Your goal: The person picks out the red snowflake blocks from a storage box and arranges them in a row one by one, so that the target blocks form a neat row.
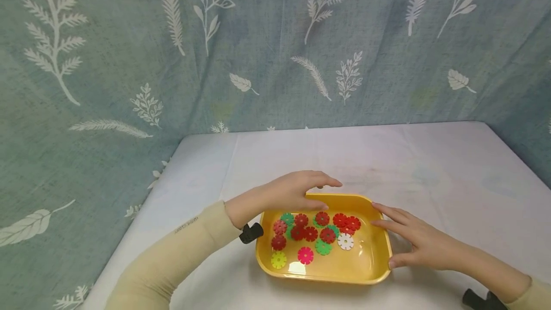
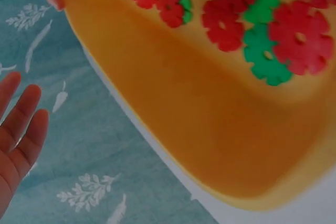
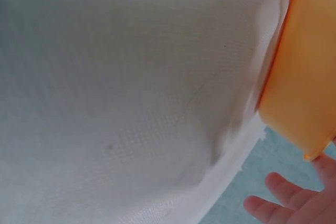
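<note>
A yellow plastic tray (image 1: 325, 276) stands on the white cloth, with several flower-shaped notched discs lying in its left and middle part. Most are red discs (image 1: 327, 235); among them are green discs (image 1: 323, 247), a white disc (image 1: 346, 241), a pink disc (image 1: 305, 255) and a yellow disc (image 1: 279, 260). Over the back left rim hovers my left hand (image 1: 297, 190), fingers loosely extended and nothing held. My right hand (image 1: 424, 240) is at the tray's right side, fingers spread, fingertips and thumb at the rim. In the right wrist view a finger meets the tray's corner (image 3: 310, 148).
White cloth (image 1: 452, 171) covers the table around the tray. Behind and at the left hangs a blue-green curtain (image 1: 267, 90) with white leaf prints. A black wrist strap (image 1: 251, 233) on the left arm overlaps the tray's left edge in the head view.
</note>
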### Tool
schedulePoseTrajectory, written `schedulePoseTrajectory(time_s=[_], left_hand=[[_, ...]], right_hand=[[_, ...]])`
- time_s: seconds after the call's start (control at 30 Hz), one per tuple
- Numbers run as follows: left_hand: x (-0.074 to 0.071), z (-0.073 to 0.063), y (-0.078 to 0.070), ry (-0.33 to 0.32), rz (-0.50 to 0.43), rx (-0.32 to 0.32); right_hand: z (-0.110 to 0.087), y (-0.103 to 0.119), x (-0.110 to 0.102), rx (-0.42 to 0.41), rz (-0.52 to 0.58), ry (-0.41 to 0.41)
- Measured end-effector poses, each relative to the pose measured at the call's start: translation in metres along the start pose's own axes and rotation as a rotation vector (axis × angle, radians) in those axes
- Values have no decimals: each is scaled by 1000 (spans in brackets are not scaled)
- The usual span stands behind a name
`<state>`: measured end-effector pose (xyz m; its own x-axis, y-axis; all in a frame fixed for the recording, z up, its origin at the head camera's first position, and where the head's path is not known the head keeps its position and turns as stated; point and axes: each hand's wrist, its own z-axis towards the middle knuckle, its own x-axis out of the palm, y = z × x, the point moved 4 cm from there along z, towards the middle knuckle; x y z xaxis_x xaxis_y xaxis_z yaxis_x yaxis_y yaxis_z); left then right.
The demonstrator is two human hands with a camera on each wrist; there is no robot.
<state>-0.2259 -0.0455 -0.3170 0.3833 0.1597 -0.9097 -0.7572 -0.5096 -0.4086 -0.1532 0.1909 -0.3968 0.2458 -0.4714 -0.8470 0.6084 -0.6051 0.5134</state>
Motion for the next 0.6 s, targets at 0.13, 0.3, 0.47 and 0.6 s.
schedulePoseTrajectory(time_s=[0.13, 0.3, 0.47, 0.6], left_hand=[[-1, 9, -7, -1, -81, 6], [4, 22, -15, -16, -109, 63], [12, 33, -20, -16, -94, 103], [25, 40, -18, 38, -81, 79]], right_hand=[[0, -1, 0, 3, 2, 3], [-1, -1, 0, 12, 11, 9], [-1, -3, 0, 17, 10, 11], [-2, -3, 0, 19, 8, 17]])
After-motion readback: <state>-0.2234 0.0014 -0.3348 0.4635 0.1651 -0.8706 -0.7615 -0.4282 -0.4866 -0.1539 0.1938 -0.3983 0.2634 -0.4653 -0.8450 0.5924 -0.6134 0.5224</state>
